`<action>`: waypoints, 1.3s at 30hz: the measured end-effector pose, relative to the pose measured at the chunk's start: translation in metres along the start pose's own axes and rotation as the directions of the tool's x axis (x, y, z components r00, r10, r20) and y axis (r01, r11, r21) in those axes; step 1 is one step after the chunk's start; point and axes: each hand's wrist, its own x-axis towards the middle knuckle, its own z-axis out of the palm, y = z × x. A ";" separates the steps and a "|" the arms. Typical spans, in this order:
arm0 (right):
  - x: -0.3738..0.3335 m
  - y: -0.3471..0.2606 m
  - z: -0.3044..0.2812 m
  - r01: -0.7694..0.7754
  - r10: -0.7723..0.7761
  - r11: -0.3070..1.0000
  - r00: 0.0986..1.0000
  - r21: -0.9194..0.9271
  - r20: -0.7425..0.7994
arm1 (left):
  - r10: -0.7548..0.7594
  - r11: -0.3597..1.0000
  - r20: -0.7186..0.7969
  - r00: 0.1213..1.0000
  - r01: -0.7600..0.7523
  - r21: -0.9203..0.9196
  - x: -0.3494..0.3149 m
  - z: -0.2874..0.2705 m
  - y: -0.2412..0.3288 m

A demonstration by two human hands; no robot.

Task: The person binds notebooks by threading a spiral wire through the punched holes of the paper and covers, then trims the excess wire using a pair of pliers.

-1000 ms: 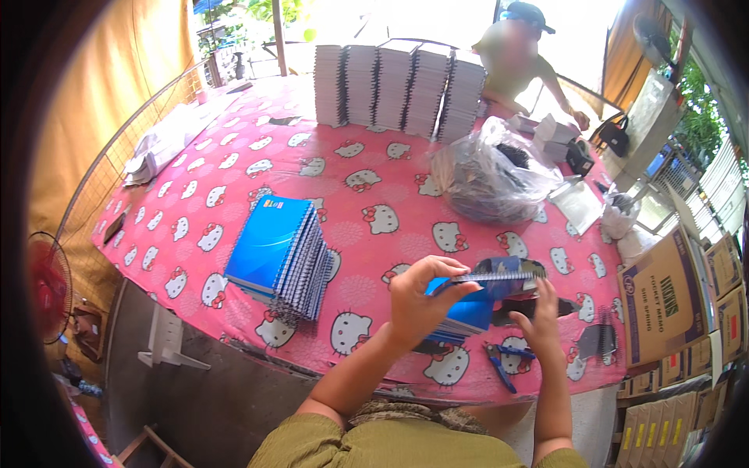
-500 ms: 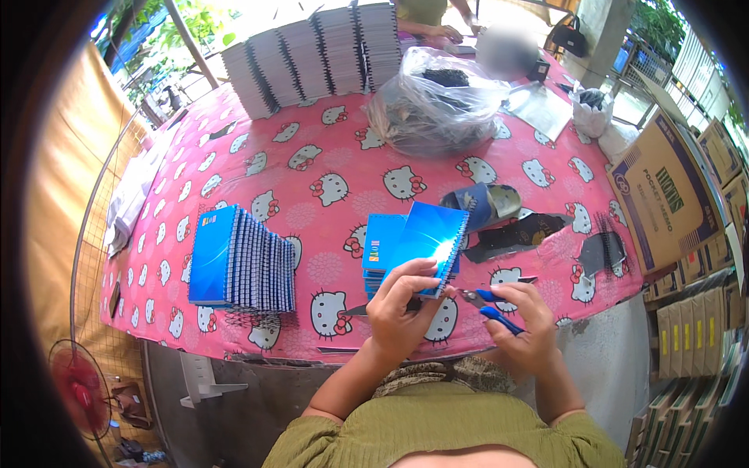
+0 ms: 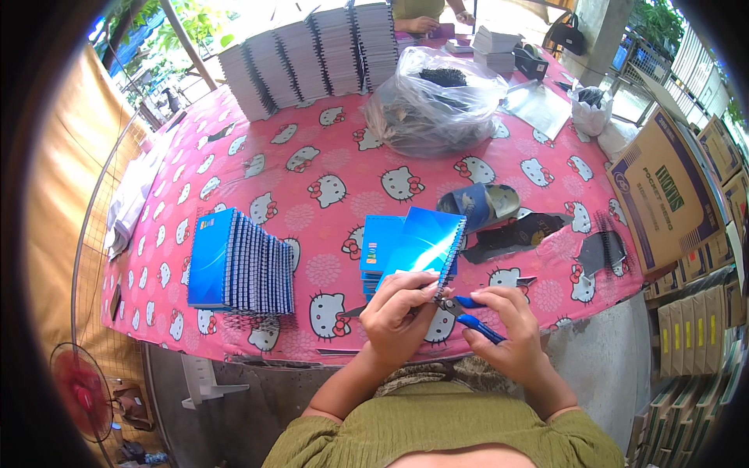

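Observation:
My left hand [image 3: 402,316] is closed on the lower end of a blue spiral-bound notebook [image 3: 424,242], which tilts up over a short stack of similar blue notebooks [image 3: 376,248]. In my right hand [image 3: 511,327] is a pair of blue-handled cutting pliers [image 3: 480,324]. Their handles stand apart, and the jaws are at the bottom end of the notebook's spiral wire, close by my left fingertips. Whether the jaws grip the wire is too small to tell. To the left stands a long row of blue spiral notebooks [image 3: 242,261], packed together.
A pink patterned cloth [image 3: 312,226] covers the table. Tall stacks of spiral-bound pages [image 3: 312,58] and a clear plastic bag [image 3: 433,117] with dark contents stand at the back. A blue slipper [image 3: 477,204] lies right of the notebooks. Cardboard boxes [image 3: 663,191] line the right; another person's hand [image 3: 425,25] shows far back.
The pliers have moved left, their jaws now at the end of the notebook's spiral. The held notebook has shifted slightly down and left.

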 end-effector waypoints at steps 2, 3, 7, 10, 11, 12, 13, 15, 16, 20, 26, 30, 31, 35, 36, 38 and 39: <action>0.001 0.006 -0.003 -0.271 0.220 0.908 0.957 0.320 0.187 | 0.052 0.999 0.004 0.999 -0.052 0.004 0.001 -0.001 -0.001; 0.002 0.005 -0.002 -0.552 0.397 0.580 0.834 0.599 0.384 | 0.101 0.995 0.006 0.995 -0.101 0.016 0.001 -0.004 0.000; 0.001 0.024 0.008 -0.656 0.331 0.362 0.755 0.663 0.566 | 0.153 0.988 0.012 0.988 -0.153 0.036 0.014 -0.017 0.006; -0.004 0.012 0.002 -0.374 0.321 0.827 0.927 0.420 0.194 | 0.040 0.999 -0.328 0.944 -0.037 0.016 0.030 -0.047 0.019; -0.005 0.017 -0.004 -0.313 0.306 0.923 0.950 0.224 0.067 | -0.073 0.993 -0.529 0.845 0.011 -0.120 0.041 -0.068 0.025; -0.011 0.031 -0.010 -0.303 0.304 0.950 0.953 0.071 0.005 | 0.023 0.998 -0.668 0.744 -0.050 -0.023 0.058 -0.096 0.035; -0.020 0.049 -0.015 -0.299 0.294 0.950 0.953 -0.087 -0.066 | 0.120 0.992 -0.775 0.620 -0.099 0.074 0.070 -0.126 0.040; -0.039 0.078 -0.015 -0.273 0.263 0.903 0.962 -0.332 -0.077 | 0.098 0.974 -0.808 0.581 0.111 0.198 0.056 -0.192 0.023; -0.046 0.087 -0.013 -0.262 0.247 0.850 0.964 -0.456 -0.094 | 0.017 0.960 -0.830 0.557 0.222 0.169 0.048 -0.208 0.007; -0.037 0.072 -0.012 -0.299 0.300 0.843 0.951 -0.447 -0.071 | -0.042 0.901 -0.858 0.511 0.390 0.188 0.025 -0.241 -0.037; 0.031 0.070 -0.001 -0.340 0.314 0.935 0.927 -0.103 -0.204 | -0.049 0.876 -0.867 0.496 0.438 0.202 0.021 -0.226 -0.037; 0.070 0.067 0.036 -0.379 0.388 0.920 0.915 0.097 -0.111 | -0.050 0.909 -0.840 0.541 0.372 0.186 0.015 -0.227 -0.036; 0.071 0.084 0.050 -0.374 0.387 0.918 0.917 0.131 -0.094 | -0.028 0.930 -0.832 0.554 0.319 0.181 0.018 -0.225 -0.035; 0.078 0.062 0.040 -0.472 0.495 0.844 0.868 0.253 -0.031 | 0.271 0.922 -0.814 0.514 0.104 0.373 0.028 -0.198 0.009; 0.079 0.060 0.037 -0.431 0.446 0.884 0.894 0.179 -0.050 | 0.386 0.881 -0.778 0.495 0.053 0.471 0.028 -0.191 0.021; 0.083 0.063 0.031 -0.345 0.345 0.938 0.935 0.013 -0.083 | 0.432 0.902 -0.728 0.532 -0.262 0.343 0.034 -0.165 0.038; 0.086 0.063 0.034 -0.335 0.334 0.942 0.938 0.005 -0.093 | 0.380 0.921 -0.714 0.588 -0.309 0.236 0.037 -0.149 0.040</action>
